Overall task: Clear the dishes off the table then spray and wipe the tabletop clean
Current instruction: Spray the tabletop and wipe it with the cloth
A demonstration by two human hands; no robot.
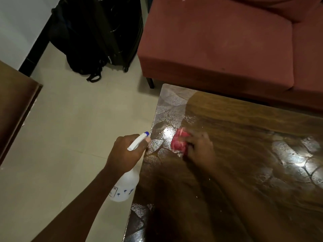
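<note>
A glossy brown wooden table (244, 128) fills the lower right, with wet streaks and light glare near its left edge. My left hand (125, 152) grips a white spray bottle (125, 186) by the neck, just off the table's left edge, its blue-tipped nozzle pointing toward the tabletop. My right hand (201, 149), blurred by motion, holds a crumpled red cloth (179, 143) against the tabletop near that left edge. No dishes are in view on the table.
A red-brown sofa (227, 41) stands right behind the table. A black suitcase and backpack (97, 37) sit on the pale tiled floor (78, 119) at the back left. A brown piece of furniture (15, 105) juts in at the left.
</note>
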